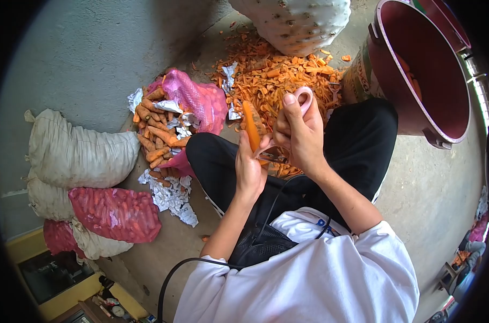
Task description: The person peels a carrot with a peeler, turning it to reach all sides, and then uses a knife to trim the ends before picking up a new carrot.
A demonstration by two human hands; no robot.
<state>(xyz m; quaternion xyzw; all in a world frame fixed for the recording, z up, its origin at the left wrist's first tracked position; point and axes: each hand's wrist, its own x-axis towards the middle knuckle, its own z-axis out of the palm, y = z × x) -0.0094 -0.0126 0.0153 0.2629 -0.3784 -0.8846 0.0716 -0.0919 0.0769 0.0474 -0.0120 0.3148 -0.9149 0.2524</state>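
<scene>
My left hand (251, 169) is closed around a carrot (251, 125), which points up and away from me. One side of the carrot is bright peeled orange, while brownish skin shows on its right side. In my right hand (302, 132) is a pink-handled peeler (305, 97), its looped handle end sticking up past my thumb. The peeler's blade end lies low by the carrot's near end, close to my left fingers. Beneath and beyond both hands spreads a heap of carrot peelings (287, 75) on the floor.
Unpeeled carrots (157, 129) spill from a pink mesh bag (198, 99) at left, among crumpled paper (174, 202). White sacks (83, 151) and a red mesh sack (115, 212) lie farther left. A maroon tub (438, 70) with carrots stands right; a lumpy white sack (298, 24) is ahead.
</scene>
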